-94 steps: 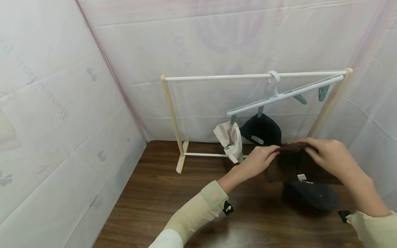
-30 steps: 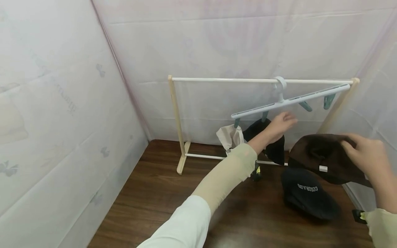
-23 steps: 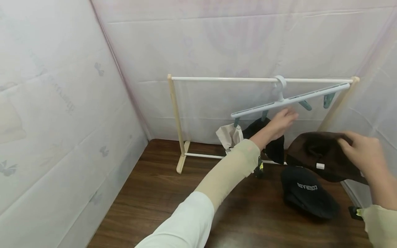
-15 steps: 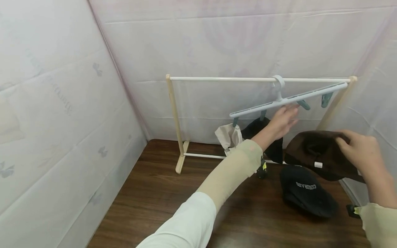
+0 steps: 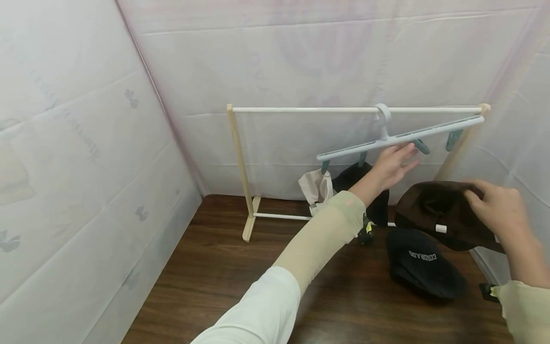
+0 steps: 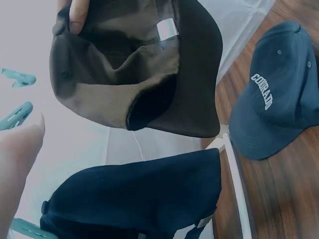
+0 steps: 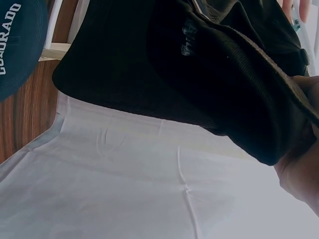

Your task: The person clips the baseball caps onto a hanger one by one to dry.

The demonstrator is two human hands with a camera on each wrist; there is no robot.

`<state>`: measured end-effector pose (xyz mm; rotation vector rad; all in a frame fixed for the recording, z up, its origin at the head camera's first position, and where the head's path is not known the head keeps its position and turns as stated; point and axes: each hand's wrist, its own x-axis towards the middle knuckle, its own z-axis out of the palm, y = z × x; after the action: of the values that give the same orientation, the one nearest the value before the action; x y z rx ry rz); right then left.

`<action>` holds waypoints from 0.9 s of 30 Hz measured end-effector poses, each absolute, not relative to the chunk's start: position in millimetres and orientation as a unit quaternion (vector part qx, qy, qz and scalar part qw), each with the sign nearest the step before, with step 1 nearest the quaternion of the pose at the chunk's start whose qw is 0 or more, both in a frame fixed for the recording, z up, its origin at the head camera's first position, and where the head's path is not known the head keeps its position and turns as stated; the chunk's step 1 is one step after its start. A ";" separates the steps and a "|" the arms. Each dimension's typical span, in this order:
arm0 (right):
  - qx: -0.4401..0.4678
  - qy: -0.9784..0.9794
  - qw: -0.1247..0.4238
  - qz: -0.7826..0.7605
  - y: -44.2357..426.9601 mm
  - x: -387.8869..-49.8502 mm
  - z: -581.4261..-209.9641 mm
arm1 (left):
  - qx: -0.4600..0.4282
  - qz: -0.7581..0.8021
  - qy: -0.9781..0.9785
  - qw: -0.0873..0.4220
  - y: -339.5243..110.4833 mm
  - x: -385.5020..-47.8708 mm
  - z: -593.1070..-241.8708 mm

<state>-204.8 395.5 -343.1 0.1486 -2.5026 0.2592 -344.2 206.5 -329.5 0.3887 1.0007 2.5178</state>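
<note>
A dark brown cap (image 5: 423, 203) hangs from my right hand (image 5: 500, 208), which pinches its edge between thumb and fingers. The cap's inside and a small white label show in the left wrist view. My left hand (image 5: 391, 167) is raised under the pale hanger (image 5: 434, 130), its fingers spread beside a green clip (image 5: 422, 146); whether they touch it I cannot tell. Two more clips hold a cream cap (image 5: 315, 184) and a dark cap (image 6: 144, 191), the latter partly behind my left arm. Another green clip (image 5: 453, 140) at the hanger's right end holds nothing.
A dark blue cap (image 5: 423, 267) lettered COLORADO lies on the brown wooden table (image 5: 206, 272), below the brown cap. The hanger hooks over the white rail (image 5: 301, 110) of a wooden-legged rack and tilts down to the left. Pale cloth walls (image 5: 266, 62) enclose the table.
My left hand has let go of the brown cap and risen to the green clip, its fingers spreading. My right hand alone now holds the cap, slightly farther right than before.
</note>
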 end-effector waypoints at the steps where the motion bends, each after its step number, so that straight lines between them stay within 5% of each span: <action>1: 0.055 -0.945 0.306 0.097 395.5 -204.6 -343.0 | 0.141 0.902 0.356 0.200 207.2 -343.6 -328.8; 27: 0.034 -0.953 0.277 0.114 385.6 -201.9 -346.4 | 0.126 0.893 0.409 0.137 199.0 -348.0 -338.7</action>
<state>-201.9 385.6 -346.4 0.0908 -2.5600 0.3054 -348.0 199.0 -338.7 0.3659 1.1831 2.5848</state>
